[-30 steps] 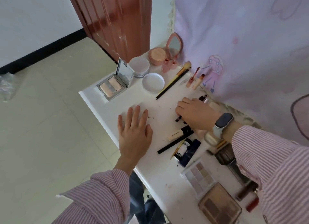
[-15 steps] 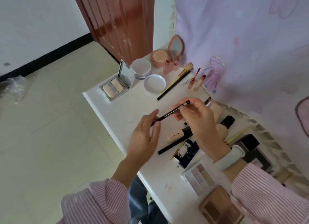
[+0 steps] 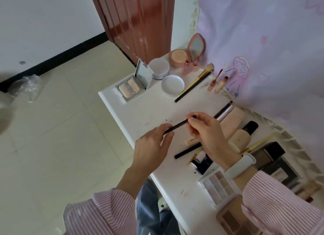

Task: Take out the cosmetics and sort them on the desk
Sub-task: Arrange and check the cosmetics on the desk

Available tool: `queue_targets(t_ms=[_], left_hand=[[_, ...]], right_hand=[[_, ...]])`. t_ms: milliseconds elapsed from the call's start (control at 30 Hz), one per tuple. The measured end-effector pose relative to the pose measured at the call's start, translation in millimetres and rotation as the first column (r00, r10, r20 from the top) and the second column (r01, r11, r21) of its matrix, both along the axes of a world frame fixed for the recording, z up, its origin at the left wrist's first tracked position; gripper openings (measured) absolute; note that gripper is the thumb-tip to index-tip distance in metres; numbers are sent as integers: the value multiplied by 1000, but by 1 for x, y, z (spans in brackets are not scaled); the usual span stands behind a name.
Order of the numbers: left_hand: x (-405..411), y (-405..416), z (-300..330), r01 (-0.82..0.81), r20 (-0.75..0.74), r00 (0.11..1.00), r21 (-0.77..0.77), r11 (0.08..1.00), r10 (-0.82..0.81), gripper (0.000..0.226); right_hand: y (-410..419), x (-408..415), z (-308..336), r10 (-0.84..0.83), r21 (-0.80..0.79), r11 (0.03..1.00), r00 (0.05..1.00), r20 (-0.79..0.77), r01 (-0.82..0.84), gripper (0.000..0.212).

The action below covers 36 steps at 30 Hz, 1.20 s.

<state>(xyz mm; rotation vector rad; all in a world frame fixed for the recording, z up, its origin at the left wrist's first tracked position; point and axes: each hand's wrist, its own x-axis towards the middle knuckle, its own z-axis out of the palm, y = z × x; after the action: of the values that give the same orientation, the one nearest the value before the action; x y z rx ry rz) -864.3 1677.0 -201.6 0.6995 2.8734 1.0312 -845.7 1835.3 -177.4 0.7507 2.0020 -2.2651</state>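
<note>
Thin black pencil above white desk, left hand pinching one end, right hand pinching the other

Pink-and-white striped shirt sleeves, cuffs loose; white smartwatch band on right wrist; blue jeans.

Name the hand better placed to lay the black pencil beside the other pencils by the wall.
Right hand: it pinches the black pencil nearer the other pencils.

Lighting: soft, even daylight; shadows faint.
Glare streaks the door; wide-angle bending and blur at frame edges.
</note>
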Motion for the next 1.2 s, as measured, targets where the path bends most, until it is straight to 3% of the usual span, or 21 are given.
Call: queue_targets(t_ms=[67, 167, 233, 300, 400, 467, 633, 733, 867, 933, 1000, 1133, 1200], left_hand=[[-6, -10, -6, -41, 128, 991, -56, 998, 48, 38], [-14, -30, -15, -198, 278, 942, 19, 980, 185, 29], [-17, -39, -19, -285, 341, 906, 56, 957, 250, 21], [-20, -41, -22, -280, 333, 912, 75, 957, 241, 28], [-26, -38, -26, -290, 320, 917, 126, 949, 237, 18], [-33, -34, -27, -293, 243, 935, 117, 949, 258, 13], [-50, -22, -28, -228, -139, 967, -89, 970, 215, 9], [-62, -14, -28, -231, -181, 962, -149, 962, 203, 11], [-79, -4, -27, -236, -284, 943, -215, 948, 171, 18], [-82, -1, -26, -255, -300, 937, -230, 939, 181, 24], [-76, 0, -27, -258, -315, 931, -207, 944, 185, 27], [-42, 9, -34, -158, -327, 938, -119, 980, 111, 25], [-23, 16, -39, -81, -272, 961, -131, 988, 43, 27]], right_hand=[[5, -11, -1, -89, -2, 996, 996, 22, 89, 19], [11, -33, -5, -157, 101, 983, 986, 62, 150, 21], [6, -50, -11, -56, 184, 982, 991, 121, 33, 22], [-5, -65, -18, 68, 204, 973, 976, 208, -111, 18], [-20, -86, -25, 113, 258, 947, 953, 282, -189, 18], [-26, -95, -27, 90, 304, 938, 963, 252, -167, 20], [-28, -102, -27, 133, 368, 912, 979, 156, -183, 29], [-14, -94, -24, 129, 364, 918, 986, 105, -159, 28], [18, -62, -18, 117, 527, 844, 993, -1, -99, 25], [38, -43, -15, 150, 646, 756, 989, -6, -110, 26], [59, -28, -14, 231, 769, 603, 969, 83, -209, 23], [91, -13, -13, 445, 908, 63, 826, 346, -414, 20], [97, -14, -11, 494, 888, -126, 748, 443, -442, 23]])
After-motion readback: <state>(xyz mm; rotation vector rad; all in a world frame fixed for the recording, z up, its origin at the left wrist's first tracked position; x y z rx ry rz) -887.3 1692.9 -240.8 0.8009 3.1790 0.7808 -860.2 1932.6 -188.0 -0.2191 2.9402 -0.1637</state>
